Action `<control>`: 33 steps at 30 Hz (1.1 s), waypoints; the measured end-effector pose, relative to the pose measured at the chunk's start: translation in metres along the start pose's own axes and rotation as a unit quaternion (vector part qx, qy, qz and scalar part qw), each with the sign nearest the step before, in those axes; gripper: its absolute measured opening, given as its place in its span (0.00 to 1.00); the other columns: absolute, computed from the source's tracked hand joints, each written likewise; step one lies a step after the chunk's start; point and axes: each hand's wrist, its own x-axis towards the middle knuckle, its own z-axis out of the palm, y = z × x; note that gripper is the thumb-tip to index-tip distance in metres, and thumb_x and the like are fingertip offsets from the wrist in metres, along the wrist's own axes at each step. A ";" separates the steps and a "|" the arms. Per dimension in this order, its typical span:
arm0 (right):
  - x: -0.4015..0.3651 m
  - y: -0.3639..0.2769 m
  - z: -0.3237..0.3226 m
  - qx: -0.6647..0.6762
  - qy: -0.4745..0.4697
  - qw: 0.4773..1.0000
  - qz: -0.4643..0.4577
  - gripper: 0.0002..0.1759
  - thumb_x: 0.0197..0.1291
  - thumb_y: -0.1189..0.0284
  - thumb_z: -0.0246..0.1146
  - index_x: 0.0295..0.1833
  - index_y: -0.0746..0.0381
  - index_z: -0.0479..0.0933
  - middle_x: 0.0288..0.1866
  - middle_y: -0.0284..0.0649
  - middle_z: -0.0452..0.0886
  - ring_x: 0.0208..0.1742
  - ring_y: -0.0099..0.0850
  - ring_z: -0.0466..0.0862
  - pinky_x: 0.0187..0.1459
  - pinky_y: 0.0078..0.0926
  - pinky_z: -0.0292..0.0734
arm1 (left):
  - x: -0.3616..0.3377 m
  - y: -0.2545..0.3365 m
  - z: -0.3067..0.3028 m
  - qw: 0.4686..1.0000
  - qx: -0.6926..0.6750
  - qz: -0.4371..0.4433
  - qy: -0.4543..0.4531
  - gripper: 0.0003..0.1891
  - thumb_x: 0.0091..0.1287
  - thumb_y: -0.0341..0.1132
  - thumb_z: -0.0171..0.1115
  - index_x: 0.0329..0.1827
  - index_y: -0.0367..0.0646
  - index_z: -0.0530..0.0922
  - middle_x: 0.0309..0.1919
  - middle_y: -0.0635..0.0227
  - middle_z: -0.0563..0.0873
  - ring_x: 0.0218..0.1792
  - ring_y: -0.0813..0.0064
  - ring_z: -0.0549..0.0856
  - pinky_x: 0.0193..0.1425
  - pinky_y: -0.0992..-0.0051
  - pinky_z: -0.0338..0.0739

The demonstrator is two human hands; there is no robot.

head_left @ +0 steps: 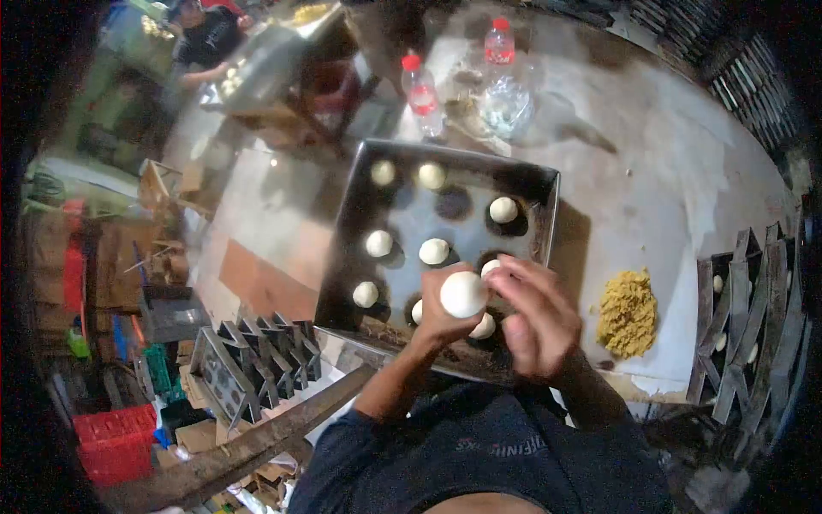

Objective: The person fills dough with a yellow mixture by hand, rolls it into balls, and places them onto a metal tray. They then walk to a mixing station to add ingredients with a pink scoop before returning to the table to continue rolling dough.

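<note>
My left hand (435, 319) is closed around a smooth white dough ball (463, 294), whose rounded top bulges out above the fist. Just to its right, my right hand (541, 319) is held with thumb and fingers apart, its fingertips close to the ball. Both hands are over the near part of a dark square metal baking tray (342, 248). Several more dough balls, such as one dough ball (434, 251) in the middle, sit spaced out in the tray. The hands partly hide those nearest me.
A mound of yellow crumbly filling (628, 313) lies on the table right of the tray. Two red-capped plastic bottles, one a bottle (421, 98), stand beyond it. Stacked metal trays (743, 321) are at the right, and more racks (253, 364) at lower left. Another person (205, 43) works at far left.
</note>
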 end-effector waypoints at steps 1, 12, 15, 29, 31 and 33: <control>0.006 0.004 0.018 -0.066 -0.049 0.994 -0.073 0.18 0.67 0.69 0.55 0.56 0.70 0.75 0.58 0.57 0.75 0.59 0.50 0.77 0.60 0.43 0.73 | 0.004 -0.008 -0.008 0.981 -0.128 -0.120 -0.080 0.08 0.55 0.29 0.67 0.24 0.37 0.77 0.18 0.64 0.79 0.20 0.81 0.74 0.24 0.75 0.70; -0.023 0.089 0.075 0.444 0.226 0.732 0.465 0.16 0.71 0.65 0.52 0.51 0.67 0.75 0.46 0.47 0.82 0.45 0.36 0.84 0.53 0.34 0.80 | 0.146 -0.141 -0.067 0.936 0.284 -0.176 -0.112 0.27 0.61 0.51 0.65 0.48 0.32 0.77 0.40 0.46 0.84 0.44 0.56 0.85 0.47 0.61 0.79; 0.014 0.102 0.102 0.389 0.135 0.818 0.402 0.15 0.71 0.66 0.52 0.48 0.67 0.76 0.46 0.44 0.82 0.45 0.34 0.84 0.48 0.31 0.80 | 0.163 -0.185 -0.053 0.931 0.270 -0.205 -0.133 0.26 0.61 0.56 0.63 0.39 0.35 0.79 0.35 0.49 0.84 0.38 0.52 0.84 0.42 0.56 0.77; 0.057 0.192 0.152 -0.317 -0.293 0.901 0.044 0.35 0.66 0.53 0.55 0.74 0.58 0.58 0.78 0.50 0.50 0.77 0.54 0.50 0.71 0.61 0.47 | 0.034 -0.075 -0.170 0.975 0.051 -0.144 0.163 0.19 0.67 0.25 0.60 0.60 0.35 0.69 0.52 0.61 0.78 0.51 0.73 0.81 0.54 0.75 0.77; 0.063 0.170 0.130 -0.263 -0.241 0.934 0.027 0.33 0.67 0.54 0.54 0.75 0.51 0.59 0.79 0.50 0.47 0.77 0.59 0.48 0.72 0.59 0.46 | 0.021 -0.065 -0.153 0.979 0.048 -0.097 0.172 0.17 0.68 0.25 0.60 0.59 0.35 0.73 0.52 0.62 0.79 0.52 0.73 0.81 0.57 0.74 0.76; 0.059 0.132 0.101 -0.143 -0.128 0.981 0.033 0.31 0.68 0.55 0.55 0.72 0.55 0.63 0.74 0.52 0.57 0.73 0.51 0.59 0.70 0.47 0.56 | 0.020 -0.037 -0.118 0.982 0.029 -0.093 0.163 0.18 0.67 0.23 0.58 0.60 0.37 0.73 0.52 0.63 0.80 0.55 0.71 0.80 0.59 0.74 0.73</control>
